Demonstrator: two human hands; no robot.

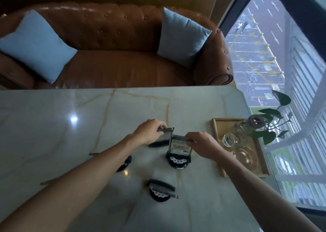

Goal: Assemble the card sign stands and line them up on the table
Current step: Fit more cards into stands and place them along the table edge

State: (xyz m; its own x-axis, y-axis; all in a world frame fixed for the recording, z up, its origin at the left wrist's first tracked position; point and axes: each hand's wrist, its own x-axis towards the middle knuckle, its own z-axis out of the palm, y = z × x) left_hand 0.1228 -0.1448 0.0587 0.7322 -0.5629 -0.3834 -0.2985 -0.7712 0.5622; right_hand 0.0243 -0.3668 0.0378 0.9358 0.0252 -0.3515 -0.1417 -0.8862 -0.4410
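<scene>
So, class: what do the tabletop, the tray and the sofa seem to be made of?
Tabletop: polished marble or a marble-look slab, with tan veins and a glossy light reflection. Tray: pale wood, matt, grain faintly visible. Sofa: brown leather or imitation leather, button-tufted with a sheen.

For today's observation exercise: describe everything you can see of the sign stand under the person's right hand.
The sign stand has a round black base with a row of white dots on its front, resting on the marble table. A clear panel holding a printed card stands upright in it. The right hand pinches the panel's top edge. The print is too blurred to read.
</scene>
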